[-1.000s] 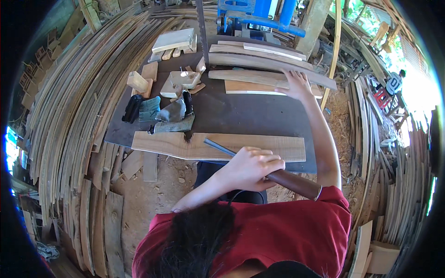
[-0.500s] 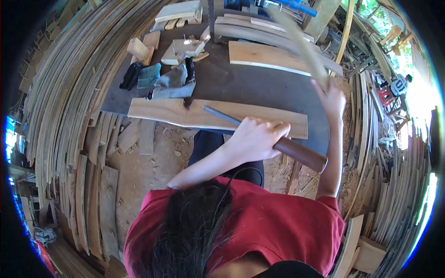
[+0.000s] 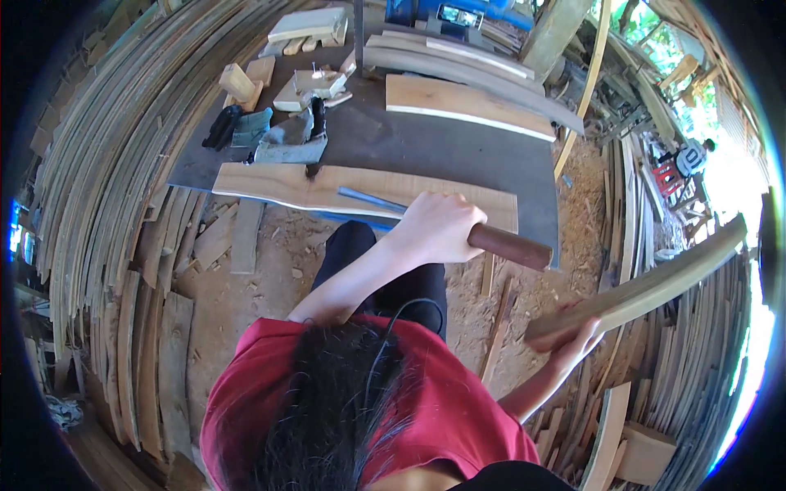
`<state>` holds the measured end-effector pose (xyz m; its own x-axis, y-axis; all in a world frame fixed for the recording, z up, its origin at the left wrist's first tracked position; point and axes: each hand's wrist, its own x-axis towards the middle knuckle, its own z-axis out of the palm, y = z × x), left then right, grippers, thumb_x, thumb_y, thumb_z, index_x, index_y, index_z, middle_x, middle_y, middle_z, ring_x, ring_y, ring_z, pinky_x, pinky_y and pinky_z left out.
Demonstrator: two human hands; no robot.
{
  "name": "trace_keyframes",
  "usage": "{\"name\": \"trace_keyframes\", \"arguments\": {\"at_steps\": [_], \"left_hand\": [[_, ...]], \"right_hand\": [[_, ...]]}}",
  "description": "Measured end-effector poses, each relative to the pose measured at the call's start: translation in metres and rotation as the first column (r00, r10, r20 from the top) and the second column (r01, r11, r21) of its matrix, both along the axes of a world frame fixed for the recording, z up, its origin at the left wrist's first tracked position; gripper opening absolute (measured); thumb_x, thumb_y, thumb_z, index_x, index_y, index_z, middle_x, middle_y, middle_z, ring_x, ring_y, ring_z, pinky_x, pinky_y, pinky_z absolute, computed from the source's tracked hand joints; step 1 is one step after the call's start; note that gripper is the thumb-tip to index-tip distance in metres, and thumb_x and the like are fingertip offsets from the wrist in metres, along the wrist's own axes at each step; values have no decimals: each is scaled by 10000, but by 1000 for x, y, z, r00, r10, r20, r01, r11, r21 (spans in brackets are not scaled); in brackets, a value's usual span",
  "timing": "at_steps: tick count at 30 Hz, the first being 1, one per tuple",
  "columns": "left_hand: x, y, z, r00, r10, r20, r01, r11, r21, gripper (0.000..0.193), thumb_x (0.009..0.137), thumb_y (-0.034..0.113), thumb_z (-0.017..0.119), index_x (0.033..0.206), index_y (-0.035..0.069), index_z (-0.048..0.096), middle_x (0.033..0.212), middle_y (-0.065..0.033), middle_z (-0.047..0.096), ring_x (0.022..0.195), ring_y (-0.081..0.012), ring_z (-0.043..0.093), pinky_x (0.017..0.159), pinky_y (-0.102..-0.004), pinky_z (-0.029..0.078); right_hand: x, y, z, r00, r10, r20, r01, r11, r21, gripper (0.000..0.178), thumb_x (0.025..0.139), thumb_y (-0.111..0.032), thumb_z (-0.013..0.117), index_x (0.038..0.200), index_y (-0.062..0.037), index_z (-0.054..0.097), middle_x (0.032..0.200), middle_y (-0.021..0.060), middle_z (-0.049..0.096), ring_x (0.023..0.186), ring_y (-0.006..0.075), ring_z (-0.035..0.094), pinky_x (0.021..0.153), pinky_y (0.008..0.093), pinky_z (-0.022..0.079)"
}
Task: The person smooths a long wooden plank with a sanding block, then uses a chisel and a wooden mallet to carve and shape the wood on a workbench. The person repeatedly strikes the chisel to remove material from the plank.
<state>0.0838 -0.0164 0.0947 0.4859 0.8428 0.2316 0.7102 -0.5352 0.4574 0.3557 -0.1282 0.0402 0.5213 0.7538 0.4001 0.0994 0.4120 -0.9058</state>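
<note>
My left hand (image 3: 434,229) is wrapped round a chisel, whose long grey blade (image 3: 368,198) points left over a wavy-edged wooden plank (image 3: 270,182). The chisel's brown cylindrical handle (image 3: 516,247) sticks out to the right of my fist. At the lower right, off the table, my right hand (image 3: 577,340) grips one end of a thick wooden stick (image 3: 647,288). This stick slants up and away to the right. The plank lies along the near edge of the dark table (image 3: 458,155), and a dark notch-like mark shows near its left part.
Folded grey-blue cloth (image 3: 291,146), wood blocks (image 3: 309,90) and a dark pouch-like item (image 3: 221,127) sit on the table's left half. Another board (image 3: 467,105) lies further back. Stacked wood strips (image 3: 123,164) flank the left side. A seated person (image 3: 692,157) is far right.
My right hand has swung the stick down from above the table's right side to the lower right. My left hand still holds the chisel over the plank, and the whole view has shifted slightly.
</note>
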Motion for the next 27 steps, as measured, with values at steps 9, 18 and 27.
{"name": "trace_keyframes", "arguments": {"at_steps": [9, 18, 27], "left_hand": [[-2, 5, -2, 996, -56, 70, 55, 998, 12, 328, 693, 304, 705, 859, 103, 506, 613, -121, 591, 624, -337, 610, 564, -433, 467], [-10, 4, -11, 1000, -23, 4, 23, 990, 143, 360, 692, 337, 707, 880, 116, 493, 600, -97, 588, 607, -312, 618, 538, -420, 467], [-8, 4, -19, 981, 189, 29, -192, 972, 137, 330, 630, 375, 721, 809, 156, 552, 575, -85, 581, 585, -289, 619, 533, -414, 472]], "right_hand": [[-22, -19, -11, 983, -24, -184, 32, 999, 42, 685, 834, -494, 575, 1246, -4, 331, 940, 171, 524, 746, 238, 540, 646, 388, 484], [-20, -22, -17, 987, -71, -148, 76, 997, 30, 675, 856, -494, 545, 1267, -9, 317, 941, 173, 522, 751, 238, 544, 670, 385, 491], [-56, -27, -37, 967, 252, 31, -238, 942, -235, 583, 798, -336, 671, 1195, 0, 408, 894, 134, 574, 733, 222, 585, 654, 358, 500]]}}
